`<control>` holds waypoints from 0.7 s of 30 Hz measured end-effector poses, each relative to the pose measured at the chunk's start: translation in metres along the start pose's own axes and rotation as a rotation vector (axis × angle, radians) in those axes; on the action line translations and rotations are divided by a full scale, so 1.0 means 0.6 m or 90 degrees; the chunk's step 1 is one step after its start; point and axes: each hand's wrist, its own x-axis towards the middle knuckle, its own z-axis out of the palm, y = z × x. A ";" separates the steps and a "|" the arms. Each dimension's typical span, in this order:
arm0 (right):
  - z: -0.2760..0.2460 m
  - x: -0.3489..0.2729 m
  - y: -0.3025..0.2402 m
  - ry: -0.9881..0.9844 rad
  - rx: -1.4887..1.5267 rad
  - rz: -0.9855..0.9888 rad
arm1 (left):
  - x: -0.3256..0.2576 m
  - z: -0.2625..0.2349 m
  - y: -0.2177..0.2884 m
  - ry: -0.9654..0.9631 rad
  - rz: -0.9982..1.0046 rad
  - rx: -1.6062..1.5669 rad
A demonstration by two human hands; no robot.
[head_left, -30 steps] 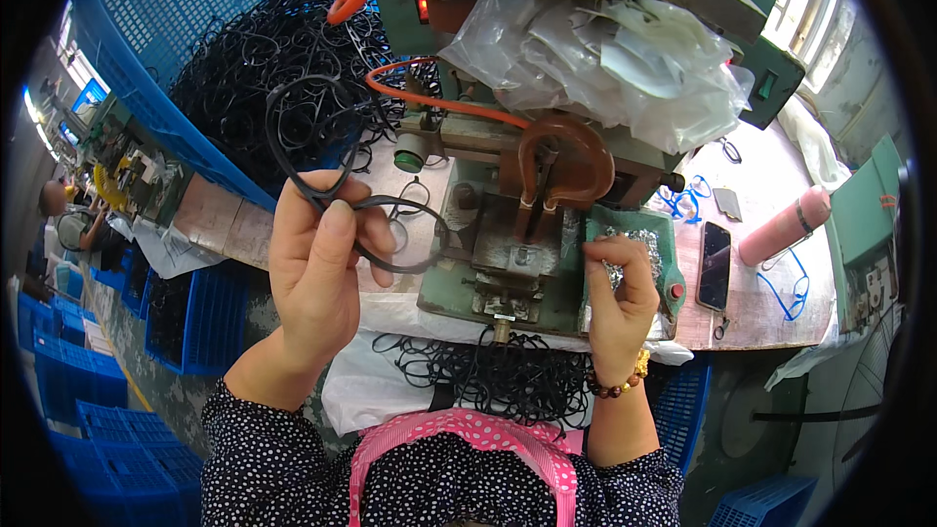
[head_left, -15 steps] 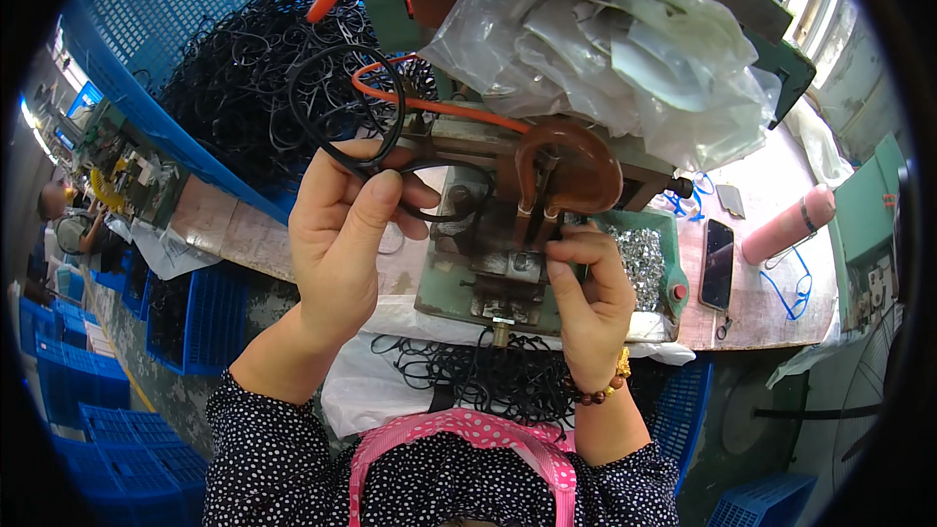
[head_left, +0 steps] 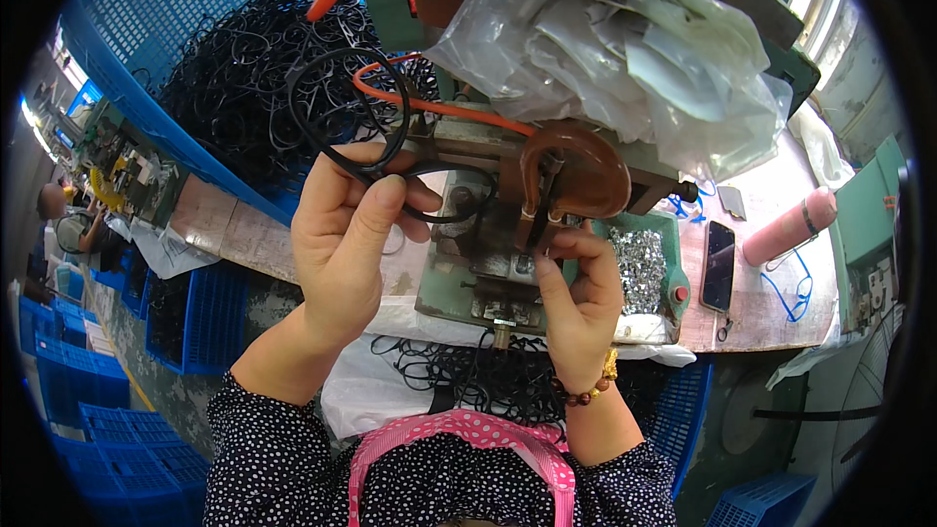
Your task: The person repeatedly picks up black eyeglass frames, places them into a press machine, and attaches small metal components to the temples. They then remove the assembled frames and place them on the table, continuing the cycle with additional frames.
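Left hand (head_left: 342, 244): thumb and fingers pinched on one black spectacle frame (head_left: 371, 173), gripped at the bridge from below. Both rims stand free of the fingers.

Right hand (head_left: 581, 307): thumb and forefinger brought near each other at the foot of a brown curved guard (head_left: 615, 176); we cannot tell whether anything is held between the tips.

Frame, position: above the bench, left of the guard. Long axis slants from upper left to lower right. One rim lies up and left of the grip, toward the blue basket (head_left: 107, 49); the other lies to its right, pointing at the machine (head_left: 459, 301). We see this second rim across the machine's left part in view, but cannot confirm contact.

Nearer hand: the left, holding it. Right fingertips lie beyond the right-hand rim, slightly lower, near but apart.

Surroundings: a heap of black frames (head_left: 254, 88) in the basket; silvery pieces (head_left: 639, 268) in a green tray right of the right hand; further black frames (head_left: 488, 371) over the lap.
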 end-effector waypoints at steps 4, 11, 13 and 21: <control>0.009 -0.005 -0.002 -0.028 0.028 0.014 | 0.000 0.000 -0.001 0.001 -0.001 0.010; 0.026 -0.005 -0.016 -0.008 0.104 0.053 | 0.001 0.002 -0.001 0.003 0.004 0.001; 0.027 0.000 -0.020 -0.005 0.129 0.082 | -0.001 0.002 -0.001 0.007 0.002 -0.001; -0.003 0.000 -0.027 -0.053 0.025 0.038 | -0.059 0.017 0.013 -0.139 0.064 0.103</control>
